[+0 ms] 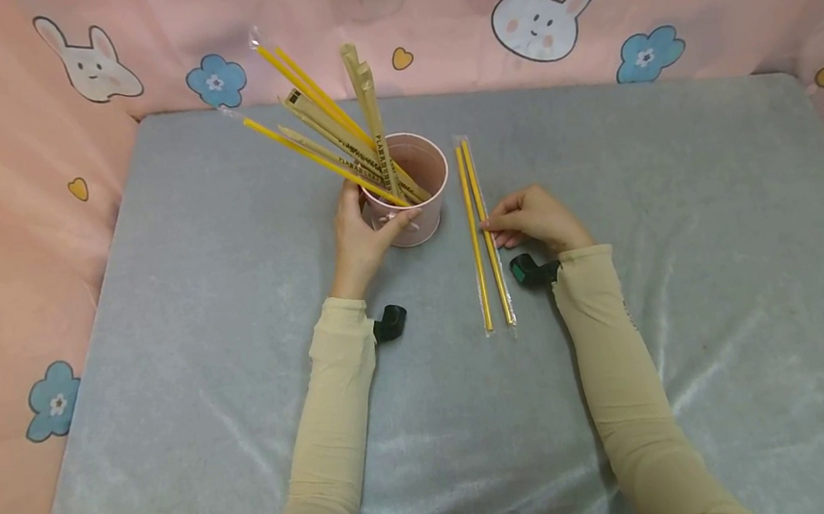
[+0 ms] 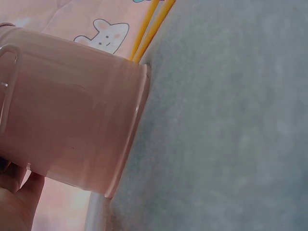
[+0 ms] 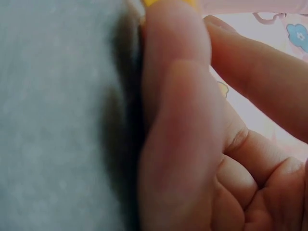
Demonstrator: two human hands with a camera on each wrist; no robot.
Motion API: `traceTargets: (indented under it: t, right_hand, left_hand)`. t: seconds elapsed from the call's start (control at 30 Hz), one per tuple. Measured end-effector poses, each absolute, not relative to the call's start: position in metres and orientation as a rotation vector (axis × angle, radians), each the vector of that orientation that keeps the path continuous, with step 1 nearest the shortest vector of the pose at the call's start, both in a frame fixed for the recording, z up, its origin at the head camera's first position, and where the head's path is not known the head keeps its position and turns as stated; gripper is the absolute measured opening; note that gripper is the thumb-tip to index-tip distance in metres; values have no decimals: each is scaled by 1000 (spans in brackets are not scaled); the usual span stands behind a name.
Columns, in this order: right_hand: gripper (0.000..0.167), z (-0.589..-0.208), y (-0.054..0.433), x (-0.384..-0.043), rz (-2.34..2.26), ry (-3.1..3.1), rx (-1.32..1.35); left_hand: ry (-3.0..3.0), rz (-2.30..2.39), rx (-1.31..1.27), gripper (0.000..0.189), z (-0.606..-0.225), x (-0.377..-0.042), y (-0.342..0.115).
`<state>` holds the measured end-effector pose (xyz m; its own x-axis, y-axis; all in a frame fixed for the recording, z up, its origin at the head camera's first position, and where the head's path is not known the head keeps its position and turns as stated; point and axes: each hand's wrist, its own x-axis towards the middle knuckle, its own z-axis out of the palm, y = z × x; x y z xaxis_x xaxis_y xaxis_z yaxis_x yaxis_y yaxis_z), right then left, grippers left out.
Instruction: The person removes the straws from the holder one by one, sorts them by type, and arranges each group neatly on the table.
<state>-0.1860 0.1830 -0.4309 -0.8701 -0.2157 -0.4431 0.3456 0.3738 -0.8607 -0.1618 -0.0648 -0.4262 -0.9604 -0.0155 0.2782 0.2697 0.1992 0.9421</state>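
A pink bucket (image 1: 416, 227) stands upright on the table, gripped at its left side and front by my left hand (image 1: 363, 241). In the left wrist view the bucket's wall (image 2: 72, 110) fills the left half, with fingers at its lower edge. Paper-wrapped straws (image 1: 337, 122) and yellow straws (image 1: 306, 147) in clear sleeves lean out of the bucket to the upper left. To its right, two yellow straws in clear wrappers lie side by side. My right hand (image 1: 538, 217) pinches the right-hand straw (image 1: 491, 261) near its middle; the left-hand straw (image 1: 477, 258) lies just beside it.
Grey cloth covers the table (image 1: 721, 258). A pink curtain (image 1: 433, 28) with rabbits and flowers hangs behind and at the sides. Black wrist cameras sit beside the left sleeve (image 1: 341, 340) and the right sleeve (image 1: 600, 321).
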Motion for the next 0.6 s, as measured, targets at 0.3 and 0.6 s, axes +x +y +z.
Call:
traceTargets:
  t: [0.3,0.6]
  right_hand:
    - [21,-430,183,-186,-1504,2147,108]
    - [19,-430,185,-186,-1490,2153,68]
  left_hand:
    - [-2244,-1866,-237,71,-427,-162,-65]
    - [-2249,-1863,-234,71,-427,-162,-65]
